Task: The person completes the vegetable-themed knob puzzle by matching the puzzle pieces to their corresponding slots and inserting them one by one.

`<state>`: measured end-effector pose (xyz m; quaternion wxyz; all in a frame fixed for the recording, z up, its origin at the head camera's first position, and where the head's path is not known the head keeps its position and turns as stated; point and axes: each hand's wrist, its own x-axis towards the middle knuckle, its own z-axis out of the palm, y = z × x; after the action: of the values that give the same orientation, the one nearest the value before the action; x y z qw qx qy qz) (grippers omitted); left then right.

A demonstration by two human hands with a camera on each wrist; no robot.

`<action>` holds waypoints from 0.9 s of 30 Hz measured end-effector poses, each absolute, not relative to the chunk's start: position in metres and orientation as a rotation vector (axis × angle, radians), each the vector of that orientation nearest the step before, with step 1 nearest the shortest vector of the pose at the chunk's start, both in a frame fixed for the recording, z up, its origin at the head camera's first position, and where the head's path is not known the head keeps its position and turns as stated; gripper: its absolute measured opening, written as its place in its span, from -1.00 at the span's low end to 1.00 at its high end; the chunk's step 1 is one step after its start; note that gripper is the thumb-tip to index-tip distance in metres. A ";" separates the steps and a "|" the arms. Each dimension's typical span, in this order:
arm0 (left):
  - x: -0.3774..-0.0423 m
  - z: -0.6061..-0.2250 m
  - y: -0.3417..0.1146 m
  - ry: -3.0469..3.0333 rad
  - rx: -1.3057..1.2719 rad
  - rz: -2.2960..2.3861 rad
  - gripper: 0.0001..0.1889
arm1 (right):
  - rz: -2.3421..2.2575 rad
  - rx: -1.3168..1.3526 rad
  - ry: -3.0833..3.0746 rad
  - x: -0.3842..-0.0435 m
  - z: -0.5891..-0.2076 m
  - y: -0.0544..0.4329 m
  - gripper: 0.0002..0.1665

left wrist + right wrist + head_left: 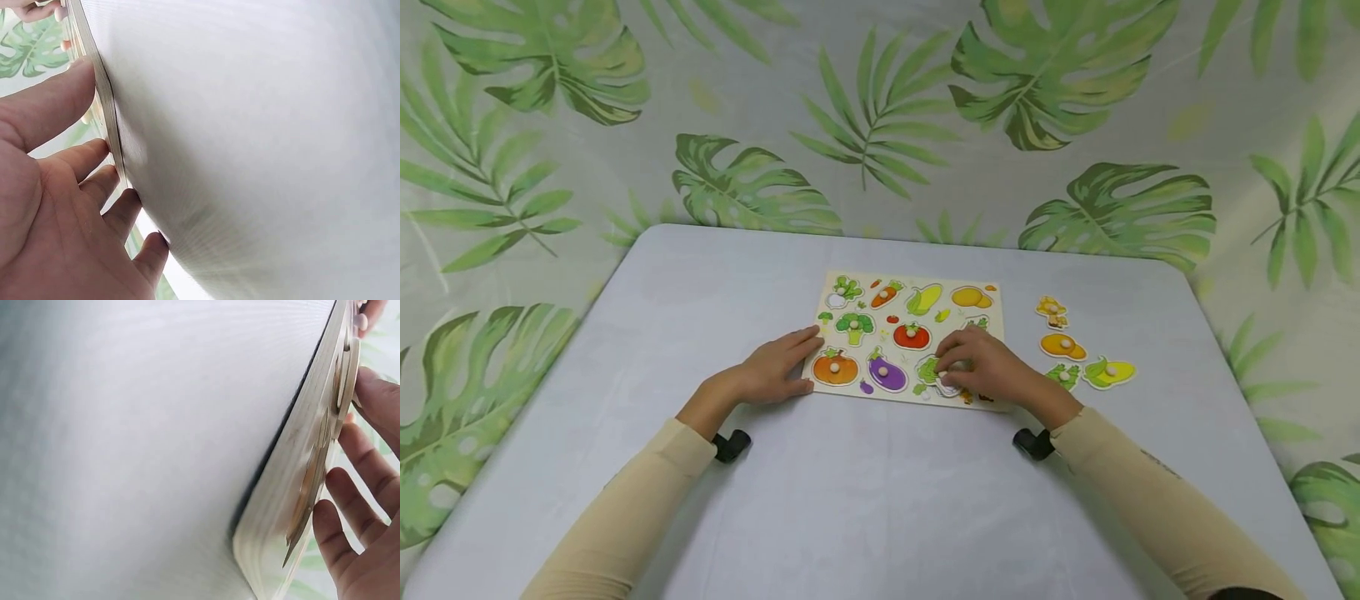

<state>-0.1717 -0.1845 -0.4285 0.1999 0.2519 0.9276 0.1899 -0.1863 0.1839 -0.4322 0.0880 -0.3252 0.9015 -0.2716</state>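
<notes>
A flat wooden vegetable puzzle board [947,284] lies near the middle of the table. My left hand [778,367] rests against its left edge, fingers extended; in the left wrist view the thumb [69,94] and fingertips touch that edge. With my right hand [988,367] I pinch a green-and-white puzzle piece [948,389] over the lower right of the board, its picture partly hidden by my fingers. The right wrist view shows this piece [350,387] edge-on, slightly raised and tilted. A tomato piece [912,336] and an eggplant piece [887,373] with knobs sit in the board.
Right of the board lie a mushroom piece [1052,312], a potato piece [1060,346], a green vegetable piece [1063,376] and a corn piece [1108,372]. A white cloth [880,500] covers the table. Behind it hangs a leaf-patterned curtain [880,108].
</notes>
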 end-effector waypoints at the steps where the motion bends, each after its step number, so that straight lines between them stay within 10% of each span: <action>1: -0.172 -0.428 -0.184 2.593 0.702 0.530 -0.24 | -0.796 -0.965 2.688 -0.187 -0.432 0.183 -0.89; 27: -0.172 -0.428 -0.184 2.597 0.705 0.544 -0.26 | -0.661 -0.775 2.745 -0.183 -0.426 0.168 -0.90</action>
<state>-0.1715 -0.1838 -0.4279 0.1967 0.2517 0.9275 0.1944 -0.1827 0.1677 -0.4261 0.1067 -0.2631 0.9322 -0.2246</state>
